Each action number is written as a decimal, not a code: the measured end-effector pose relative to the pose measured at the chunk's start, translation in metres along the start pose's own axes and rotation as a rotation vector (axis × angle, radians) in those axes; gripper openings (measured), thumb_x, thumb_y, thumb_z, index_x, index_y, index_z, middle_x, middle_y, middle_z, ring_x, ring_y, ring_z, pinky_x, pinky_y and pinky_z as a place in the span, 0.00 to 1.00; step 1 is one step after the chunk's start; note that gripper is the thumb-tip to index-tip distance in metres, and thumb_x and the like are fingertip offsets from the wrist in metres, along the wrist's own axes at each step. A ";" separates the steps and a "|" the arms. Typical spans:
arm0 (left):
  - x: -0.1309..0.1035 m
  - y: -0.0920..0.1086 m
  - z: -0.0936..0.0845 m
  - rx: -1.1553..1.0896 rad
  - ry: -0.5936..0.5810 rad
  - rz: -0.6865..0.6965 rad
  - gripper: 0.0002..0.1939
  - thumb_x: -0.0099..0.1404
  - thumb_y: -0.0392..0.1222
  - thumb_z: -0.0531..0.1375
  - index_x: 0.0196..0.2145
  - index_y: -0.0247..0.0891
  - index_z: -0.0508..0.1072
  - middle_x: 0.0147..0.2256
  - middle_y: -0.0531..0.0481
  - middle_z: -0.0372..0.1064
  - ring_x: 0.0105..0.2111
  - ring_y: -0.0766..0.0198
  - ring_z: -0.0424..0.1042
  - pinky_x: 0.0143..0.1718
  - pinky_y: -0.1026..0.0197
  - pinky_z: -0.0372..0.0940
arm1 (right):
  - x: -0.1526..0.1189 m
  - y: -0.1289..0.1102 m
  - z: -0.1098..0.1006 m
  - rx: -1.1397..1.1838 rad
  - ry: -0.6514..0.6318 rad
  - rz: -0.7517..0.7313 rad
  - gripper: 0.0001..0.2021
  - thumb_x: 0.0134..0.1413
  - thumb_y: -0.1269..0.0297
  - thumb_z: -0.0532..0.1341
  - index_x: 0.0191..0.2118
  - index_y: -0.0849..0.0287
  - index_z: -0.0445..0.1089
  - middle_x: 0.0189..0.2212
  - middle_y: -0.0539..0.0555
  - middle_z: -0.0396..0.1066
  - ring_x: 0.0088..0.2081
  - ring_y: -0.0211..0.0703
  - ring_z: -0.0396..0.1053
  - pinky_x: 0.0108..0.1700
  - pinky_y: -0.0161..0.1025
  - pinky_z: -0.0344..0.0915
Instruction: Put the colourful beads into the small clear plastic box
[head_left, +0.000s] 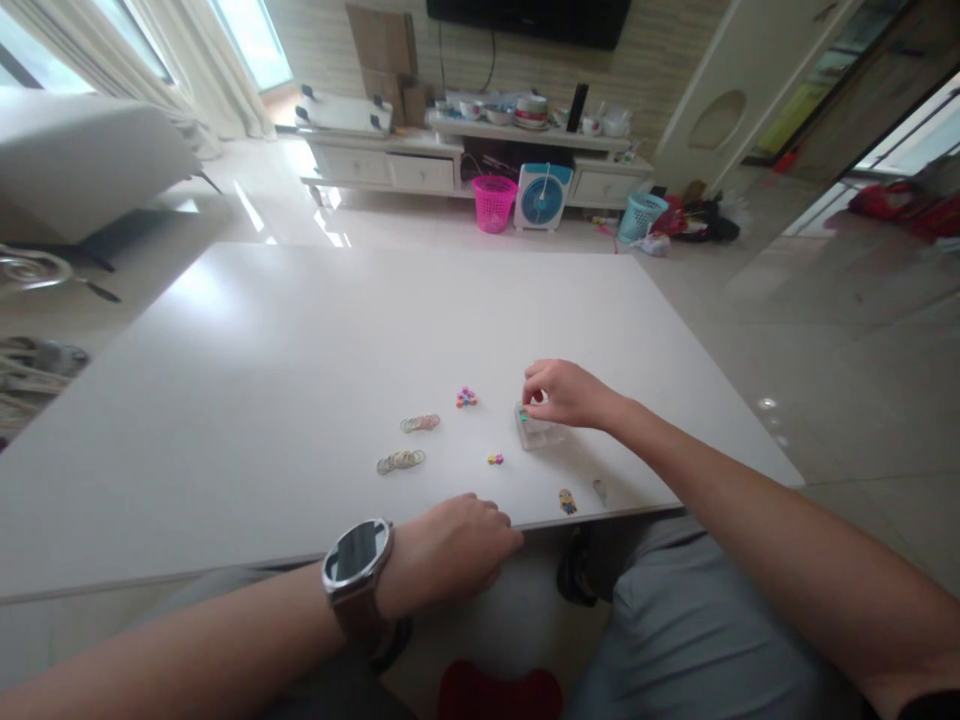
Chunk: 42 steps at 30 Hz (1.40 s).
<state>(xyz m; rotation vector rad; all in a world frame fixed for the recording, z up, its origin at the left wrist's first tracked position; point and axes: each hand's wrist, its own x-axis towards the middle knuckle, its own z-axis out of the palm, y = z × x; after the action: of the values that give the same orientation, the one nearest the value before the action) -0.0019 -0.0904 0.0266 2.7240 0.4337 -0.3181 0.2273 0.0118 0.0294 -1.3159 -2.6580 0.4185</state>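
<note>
My right hand is above a small clear plastic box, thumb and fingers pinched at its far left corner. Small green and yellow pieces show right at those fingertips; whether they are gripped or lie in the box I cannot tell. At the table's near edge rests my left hand, loosely curled, with a watch on the wrist. Nearest to it is a little yellow and purple pair of pieces. Farther back sits a cluster of pink, orange and blue pieces.
Two rows of thin rings, one reddish and green and one pale, lie to the left on the white table. Near the front edge are a yellow cartoon figure and a small metal clasp.
</note>
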 end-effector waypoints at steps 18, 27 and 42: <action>0.002 0.000 0.000 0.007 0.000 -0.004 0.05 0.62 0.34 0.59 0.36 0.38 0.74 0.34 0.46 0.76 0.35 0.56 0.76 0.37 0.56 0.68 | -0.002 0.016 0.015 -0.104 -0.139 0.080 0.06 0.50 0.70 0.62 0.28 0.59 0.77 0.29 0.53 0.74 0.34 0.40 0.68 0.34 0.34 0.56; 0.002 0.000 0.004 0.011 0.008 -0.009 0.05 0.62 0.35 0.59 0.37 0.38 0.74 0.34 0.47 0.76 0.36 0.56 0.76 0.37 0.56 0.69 | -0.003 0.019 0.015 -0.089 -0.164 0.066 0.07 0.49 0.70 0.61 0.29 0.60 0.78 0.29 0.53 0.75 0.33 0.40 0.69 0.34 0.34 0.56; 0.003 0.002 0.000 0.025 -0.016 -0.018 0.07 0.62 0.33 0.58 0.37 0.38 0.74 0.35 0.46 0.76 0.36 0.54 0.76 0.37 0.54 0.70 | -0.005 0.016 0.014 -0.039 -0.186 0.035 0.08 0.46 0.71 0.61 0.30 0.60 0.79 0.28 0.53 0.73 0.32 0.39 0.67 0.34 0.33 0.57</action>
<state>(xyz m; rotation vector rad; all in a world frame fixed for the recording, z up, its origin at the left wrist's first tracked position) 0.0013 -0.0912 0.0263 2.7414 0.4529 -0.3526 0.2388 0.0142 0.0107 -1.4005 -2.8099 0.5204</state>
